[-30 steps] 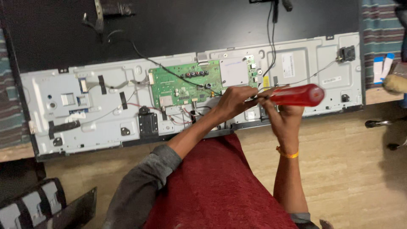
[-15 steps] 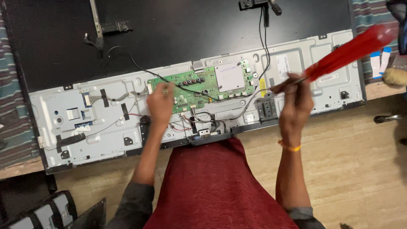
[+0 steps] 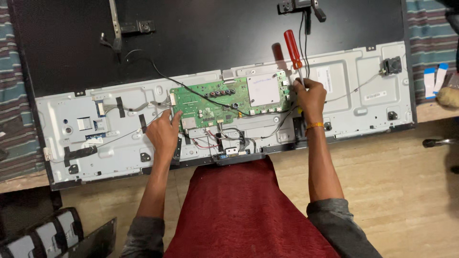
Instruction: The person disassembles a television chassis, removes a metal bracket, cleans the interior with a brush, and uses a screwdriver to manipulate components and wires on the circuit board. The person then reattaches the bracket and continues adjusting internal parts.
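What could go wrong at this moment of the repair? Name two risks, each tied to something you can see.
1. The right hand holds a red-handled screwdriver at the right edge of the green circuit board; a slip could gouge the board or its connectors.
2. Thin black wires cross the board beside the left hand, which rests at its left edge; shifting the board might snag or pull them.

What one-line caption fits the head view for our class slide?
Right hand holds a red-handled screwdriver at the green circuit board's right edge; left hand touches its left edge.
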